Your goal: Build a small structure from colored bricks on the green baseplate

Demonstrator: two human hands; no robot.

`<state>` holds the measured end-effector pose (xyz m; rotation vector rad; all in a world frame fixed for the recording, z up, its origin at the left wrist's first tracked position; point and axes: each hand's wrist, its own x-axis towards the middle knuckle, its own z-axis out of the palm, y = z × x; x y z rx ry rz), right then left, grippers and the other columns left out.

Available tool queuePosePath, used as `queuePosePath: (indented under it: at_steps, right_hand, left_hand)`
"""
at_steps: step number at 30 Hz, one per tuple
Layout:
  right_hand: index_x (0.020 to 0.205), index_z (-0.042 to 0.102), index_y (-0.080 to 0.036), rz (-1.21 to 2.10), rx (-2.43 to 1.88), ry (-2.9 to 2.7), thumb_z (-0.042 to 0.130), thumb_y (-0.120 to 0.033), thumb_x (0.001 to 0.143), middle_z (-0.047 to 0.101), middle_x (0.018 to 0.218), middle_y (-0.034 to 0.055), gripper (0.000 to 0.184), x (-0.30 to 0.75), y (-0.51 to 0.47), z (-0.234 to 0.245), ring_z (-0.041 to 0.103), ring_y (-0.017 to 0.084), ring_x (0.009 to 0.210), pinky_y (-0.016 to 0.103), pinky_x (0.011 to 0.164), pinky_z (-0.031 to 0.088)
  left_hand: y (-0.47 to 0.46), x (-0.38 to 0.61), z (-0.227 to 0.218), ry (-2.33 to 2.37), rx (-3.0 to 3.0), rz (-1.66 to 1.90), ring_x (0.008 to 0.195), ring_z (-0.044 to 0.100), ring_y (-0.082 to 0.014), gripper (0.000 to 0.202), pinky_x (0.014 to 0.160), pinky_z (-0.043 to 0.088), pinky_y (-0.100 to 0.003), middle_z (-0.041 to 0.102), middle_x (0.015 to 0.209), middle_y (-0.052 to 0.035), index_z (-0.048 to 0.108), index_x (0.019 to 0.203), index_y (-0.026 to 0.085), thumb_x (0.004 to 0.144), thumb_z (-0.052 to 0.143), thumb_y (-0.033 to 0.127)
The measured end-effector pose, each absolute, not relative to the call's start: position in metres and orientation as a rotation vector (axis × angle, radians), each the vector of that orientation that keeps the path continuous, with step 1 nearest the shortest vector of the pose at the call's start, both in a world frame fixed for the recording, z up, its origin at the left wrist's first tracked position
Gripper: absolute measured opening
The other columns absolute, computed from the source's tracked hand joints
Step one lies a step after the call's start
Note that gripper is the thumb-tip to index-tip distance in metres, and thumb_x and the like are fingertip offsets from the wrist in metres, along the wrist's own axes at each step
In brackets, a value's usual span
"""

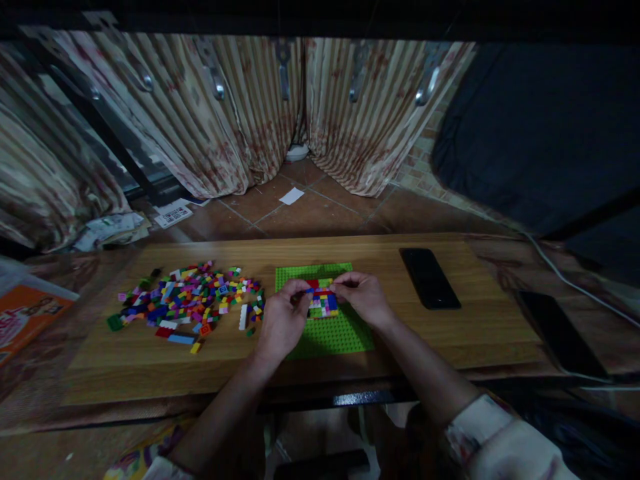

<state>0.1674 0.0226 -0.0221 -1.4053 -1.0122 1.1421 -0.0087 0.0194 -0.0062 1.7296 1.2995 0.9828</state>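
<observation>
On the wooden table, a green studded baseplate (pixel 350 340) carries a patch of multicoloured toy bricks (pixel 325 308) near its middle. My left hand (pixel 283 319) comes in from the left, with thumb and fingertips pinched on toy bricks at the patch's left side. From the right, my right hand (pixel 365 298) pinches at the opposite side. A thin red and blue row of bricks shows between the two sets of fingertips; whether it is seated on the patch is too small to tell. My fingers hide parts of the patch.
A heap of loose bricks (pixel 187 297) spreads over the left of the table, with a white brick (pixel 243 317) near my left hand. A black phone (pixel 430 279) lies at right. Another dark device (pixel 563 333) rests beyond the table's right end. An orange-and-white package (pixel 30 310) is far left.
</observation>
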Motion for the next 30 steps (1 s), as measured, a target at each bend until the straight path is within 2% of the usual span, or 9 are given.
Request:
queuePosePath:
  at_steps: [12, 22, 30]
  right_hand:
    - [0.064, 0.068, -0.018, 1.176, -1.439, -0.967, 0.078, -0.034, 0.054, 0.066, 0.055, -0.0002, 0.022, 0.1662, 0.0256, -0.0222, 0.057, 0.013, 0.046, 0.029, 0.05, 0.05]
    - [0.065, 0.069, -0.017, 1.254, -1.351, -0.859, 0.081, -0.04, 0.053, 0.065, 0.059, -0.0014, 0.029, 0.1664, 0.0211, -0.0267, 0.056, 0.01, 0.052, 0.024, 0.055, 0.049]
    - [0.068, 0.07, -0.016, 1.325, -1.415, -0.83, 0.079, -0.051, 0.055, 0.067, 0.063, 0.0002, 0.039, 0.1711, 0.0198, -0.0243, 0.058, 0.01, 0.054, 0.024, 0.057, 0.051]
  left_hand:
    - [0.0185, -0.0081, -0.0129, 1.31, 1.761, 0.939, 0.08, 0.064, -0.0151, 0.013, 0.075, 0.049, -0.026, 0.069, 0.088, -0.0012, 0.063, 0.091, 0.021, 0.083, 0.054, 0.024]
    - [0.0184, -0.009, -0.0129, 1.301, 1.778, 0.909, 0.082, 0.064, -0.0149, 0.012, 0.076, 0.048, -0.025, 0.069, 0.088, -0.0009, 0.063, 0.09, 0.021, 0.084, 0.053, 0.024]
    - [0.0175, -0.0089, -0.0097, 1.331, 1.8, 0.871, 0.081, 0.064, -0.0145, 0.011, 0.076, 0.048, -0.025, 0.069, 0.087, 0.0, 0.062, 0.089, 0.022, 0.084, 0.052, 0.021]
